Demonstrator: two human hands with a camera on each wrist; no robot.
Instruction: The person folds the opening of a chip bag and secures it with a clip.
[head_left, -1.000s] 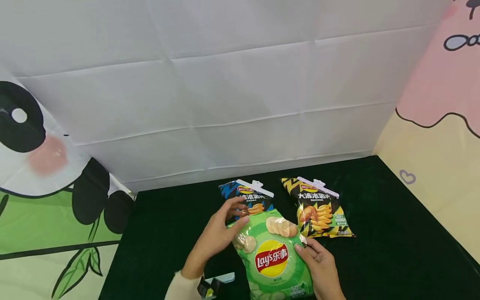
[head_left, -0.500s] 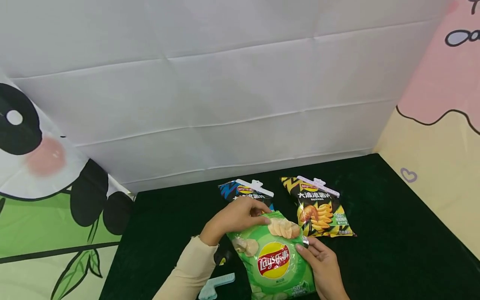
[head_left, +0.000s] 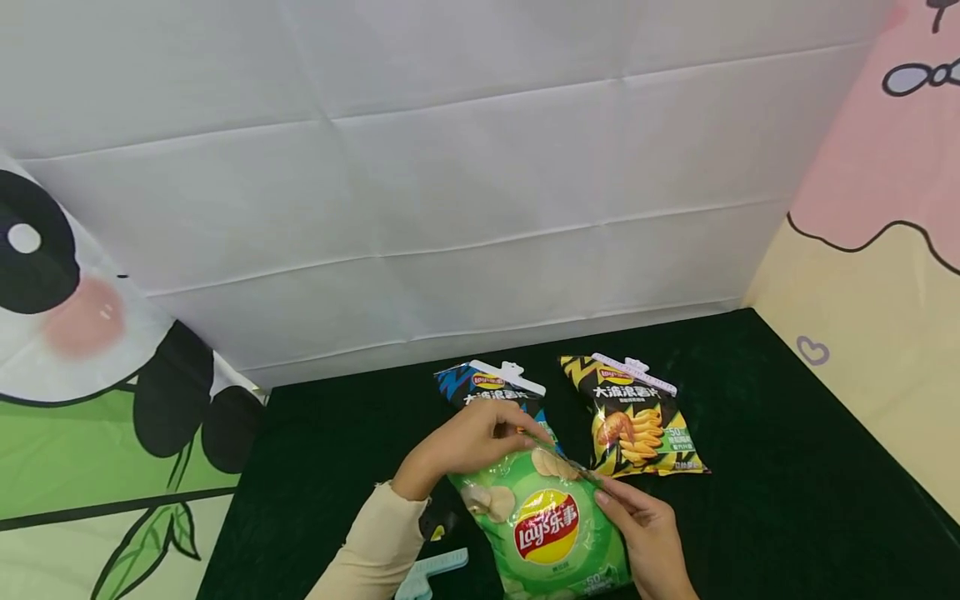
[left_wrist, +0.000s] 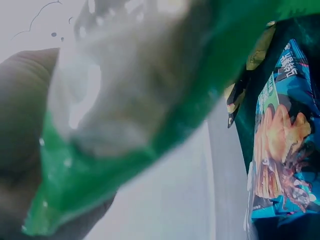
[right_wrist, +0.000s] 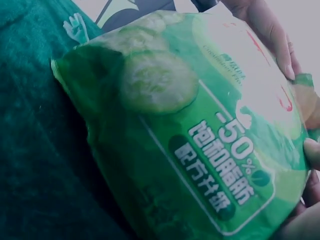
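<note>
A green Lay's chip bag (head_left: 555,554) stands tilted between my two hands in the head view, its top edge drawn flat and folded over. My left hand (head_left: 468,443) pinches that edge at its left part. At the upper right corner my right hand (head_left: 648,533) pinches the bag between thumb and fingers. The bag's lower front fills most of the right wrist view, with some fingers at its right side. A light blue bag clip (head_left: 431,570) lies on the dark green cloth, left of the bag.
Behind the green bag lie a blue chip bag (head_left: 457,384) with a white clip (head_left: 508,377) and a black and yellow chip bag (head_left: 636,437) with a pale clip (head_left: 634,373). A white cloth wall (head_left: 450,200) rises at the back.
My left hand has come over to the right onto the bag's top edge and grips it. That edge, upright before, has folded down. My right hand has kept its hold.
</note>
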